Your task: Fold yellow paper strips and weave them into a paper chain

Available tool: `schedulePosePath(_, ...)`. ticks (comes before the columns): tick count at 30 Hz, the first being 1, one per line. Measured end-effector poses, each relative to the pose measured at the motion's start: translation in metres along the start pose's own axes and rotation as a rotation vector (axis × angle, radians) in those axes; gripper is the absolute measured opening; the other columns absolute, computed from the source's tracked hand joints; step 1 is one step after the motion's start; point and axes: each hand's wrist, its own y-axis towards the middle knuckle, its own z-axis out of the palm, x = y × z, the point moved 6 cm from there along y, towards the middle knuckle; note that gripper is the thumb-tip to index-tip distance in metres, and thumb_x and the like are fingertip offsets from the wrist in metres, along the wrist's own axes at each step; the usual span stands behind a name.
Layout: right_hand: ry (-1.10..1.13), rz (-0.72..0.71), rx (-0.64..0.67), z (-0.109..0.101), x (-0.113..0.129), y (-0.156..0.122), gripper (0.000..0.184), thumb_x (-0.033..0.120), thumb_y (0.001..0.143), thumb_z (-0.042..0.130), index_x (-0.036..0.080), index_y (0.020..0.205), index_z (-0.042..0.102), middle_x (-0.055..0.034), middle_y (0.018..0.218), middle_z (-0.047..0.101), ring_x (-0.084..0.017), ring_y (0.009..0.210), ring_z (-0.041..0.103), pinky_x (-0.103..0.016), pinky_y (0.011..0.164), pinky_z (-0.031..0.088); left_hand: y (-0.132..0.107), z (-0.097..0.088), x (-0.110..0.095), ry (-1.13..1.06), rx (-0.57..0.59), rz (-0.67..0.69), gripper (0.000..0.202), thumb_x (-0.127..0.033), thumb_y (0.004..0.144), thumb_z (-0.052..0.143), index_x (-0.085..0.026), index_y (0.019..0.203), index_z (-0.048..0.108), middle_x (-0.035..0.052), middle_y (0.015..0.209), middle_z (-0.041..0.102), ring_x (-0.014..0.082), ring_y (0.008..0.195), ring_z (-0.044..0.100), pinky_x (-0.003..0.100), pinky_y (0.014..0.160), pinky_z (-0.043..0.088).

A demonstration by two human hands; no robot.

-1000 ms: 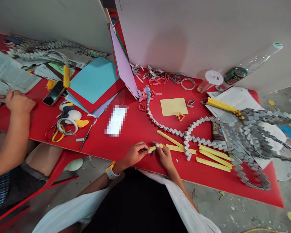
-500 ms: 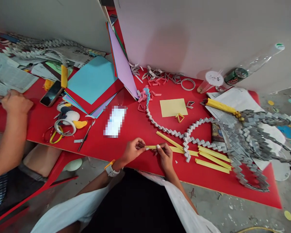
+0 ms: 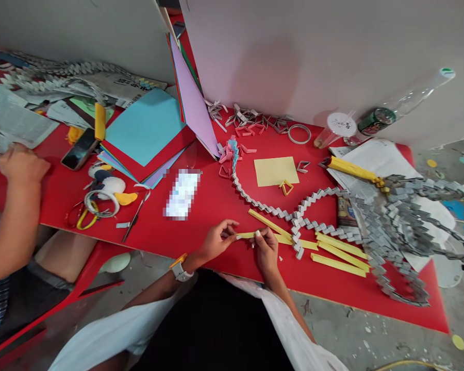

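Observation:
Between my two hands runs a narrow yellow paper strip (image 3: 246, 235), held just above the red table near its front edge. My left hand (image 3: 216, 241) pinches its left end between thumb and fingers. At the other end, my right hand (image 3: 267, 250) grips the strip with the thumb on top. More yellow paper strips (image 3: 338, 264) lie to the right of my right hand. A chain of folded grey paper links (image 3: 270, 208) crosses over some of them. Beyond my hands rest a pale yellow sheet (image 3: 272, 170) and a folded yellow link (image 3: 286, 187).
A lit phone (image 3: 183, 195), coloured paper sheets (image 3: 145, 126) and scissors (image 3: 87, 214) lie to the left. Several pink and grey folded pieces (image 3: 251, 123) sit by the partition. A lidded cup (image 3: 338, 129) and a bottle (image 3: 377, 121) stand back right. Another person's hand (image 3: 23, 162) holds newspaper far left.
Both my hands have shifted slightly to the right with the yellow strip still between them. The other person's hand has moved a little left.

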Motion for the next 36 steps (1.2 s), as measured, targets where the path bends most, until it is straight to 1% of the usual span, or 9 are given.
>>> schedulePosePath(5,0.015,-0.01,-0.015,0.002,0.008,0.003,0.036,0.045,0.076,0.069,0.023,0.066,0.043,0.0051,0.055,0.055,-0.01,0.047,0.047,-0.023,0.045,0.04,-0.001,0.001,-0.011,0.064,0.042,0.038,0.025,-0.039,0.084,0.061,-0.016,0.075,0.062,0.0004,0.066,0.062,0.0097,0.057,0.055,0.02,0.052,0.042)
schedulePosePath(10,-0.021,-0.057,-0.043,0.002,0.018,0.001,0.034,0.043,0.081,0.065,0.023,0.065,0.042,0.0057,0.054,0.05,-0.009,0.045,0.044,-0.023,0.045,0.037,-0.004,0.003,-0.024,0.097,0.03,0.094,0.025,-0.034,0.084,0.057,-0.016,0.067,0.055,-0.001,0.059,0.057,0.009,0.051,0.049,0.02,0.049,0.037)
schedulePosePath(15,-0.11,-0.113,0.024,0.0,0.053,0.004,0.019,0.037,0.079,0.069,0.021,0.076,0.06,0.0024,0.062,0.06,-0.011,0.055,0.054,-0.024,0.052,0.043,0.001,-0.005,-0.059,0.121,0.02,0.192,0.023,-0.029,0.084,0.058,-0.017,0.065,0.054,-0.0011,0.062,0.053,0.0096,0.055,0.044,0.022,0.052,0.033)
schedulePosePath(17,-0.145,-0.135,0.053,-0.002,0.071,0.009,0.017,0.036,0.079,0.071,0.021,0.083,0.064,0.0012,0.064,0.063,-0.012,0.056,0.058,-0.024,0.051,0.044,0.005,-0.009,-0.077,0.13,0.021,0.248,0.02,-0.026,0.084,0.057,-0.017,0.066,0.054,-0.0009,0.064,0.053,0.01,0.057,0.045,0.023,0.054,0.034)
schedulePosePath(20,-0.182,-0.18,0.073,-0.004,0.095,0.018,0.016,0.035,0.078,0.072,0.02,0.079,0.064,0.0011,0.062,0.064,-0.011,0.053,0.057,-0.022,0.048,0.043,0.013,-0.01,-0.106,0.17,0.017,0.397,0.019,-0.021,0.086,0.055,-0.017,0.068,0.053,-0.0001,0.066,0.053,0.0108,0.06,0.046,0.023,0.056,0.035)
schedulePosePath(24,-0.257,-0.314,0.001,-0.008,0.122,0.03,0.022,0.038,0.079,0.07,0.019,0.073,0.06,0.002,0.058,0.063,-0.01,0.048,0.054,-0.021,0.046,0.042,0.032,-0.007,-0.127,0.222,0.031,0.53,0.016,-0.017,0.087,0.054,-0.017,0.071,0.056,0.001,0.069,0.057,0.0119,0.063,0.051,0.023,0.058,0.039)
schedulePosePath(28,-0.439,-0.44,-0.091,-0.008,0.15,0.038,0.021,0.037,0.079,0.07,0.018,0.078,0.062,0.0015,0.058,0.064,-0.01,0.047,0.055,-0.022,0.047,0.043,0.053,0.003,-0.142,0.559,0.007,0.603,0.015,-0.02,0.092,0.05,-0.016,0.085,0.062,0.0036,0.078,0.059,0.0148,0.073,0.057,0.024,0.062,0.042)
schedulePosePath(32,-0.732,-0.664,-0.148,0.009,0.193,0.037,0.017,0.033,0.078,0.072,0.018,0.078,0.064,-0.0006,0.067,0.066,-0.011,0.054,0.058,-0.023,0.052,0.045,0.058,0.013,-0.175,0.781,-0.14,0.81,0.027,-0.029,0.095,0.048,-0.018,0.117,0.06,0.0091,0.103,0.059,0.0181,0.09,0.059,0.025,0.066,0.044)
schedulePosePath(36,-0.947,-0.842,-0.143,0.036,0.229,0.037,0.017,0.033,0.076,0.074,0.019,0.074,0.064,0.0033,0.06,0.058,-0.008,0.052,0.047,-0.022,0.051,0.039,0.061,0.012,-0.199,0.636,-0.155,0.915,0.029,-0.03,0.098,0.042,-0.014,0.113,0.062,0.0076,0.095,0.06,0.015,0.079,0.06,0.024,0.065,0.046)
